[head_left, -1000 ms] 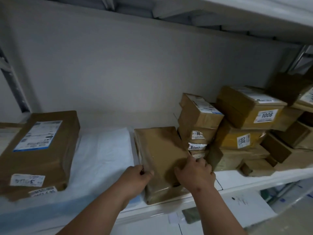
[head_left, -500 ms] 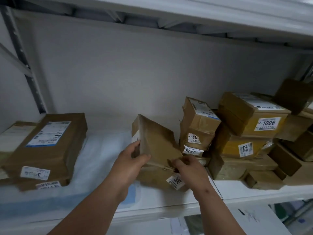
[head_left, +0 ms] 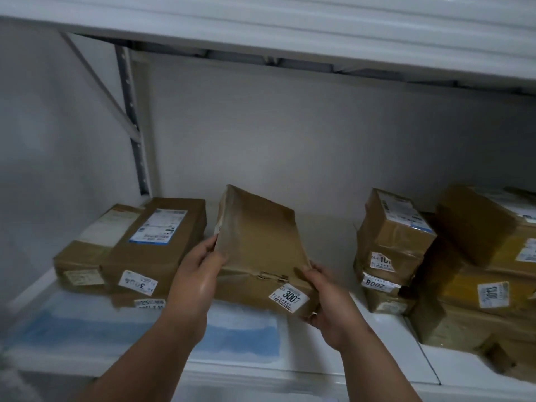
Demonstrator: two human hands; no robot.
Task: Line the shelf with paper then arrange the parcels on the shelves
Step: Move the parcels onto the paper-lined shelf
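Two hands carry one flat brown parcel (head_left: pixel 261 250), labelled 300-something on its near end, above the lined portion of the shelf (head_left: pixel 385 338). The left hand (head_left: pixel 200 274) clamps the parcel's left edge, thumb on the upper face, fingers hidden behind. The right hand (head_left: pixel 327 303) cups the near right corner from below, fingers curled under it. The parcel is tilted, far end raised, near end low; its long axis runs away from the person toward the back wall (head_left: pixel 290 140).

The governing relation: the parcel hangs just right of the stacked parcels (head_left: pixel 150 248) already placed at the left, and well apart from the unsorted pile (head_left: pixel 391 250) at the right. White and blue lining paper (head_left: pixel 243 329) lies directly beneath it. In my judgement the step in hand is setting this parcel down beside the left group. That calls for lowering the far end flat and drawing the parcel leftward. The left hand, nearer the gap, risks being pinched against the neighbouring parcel.
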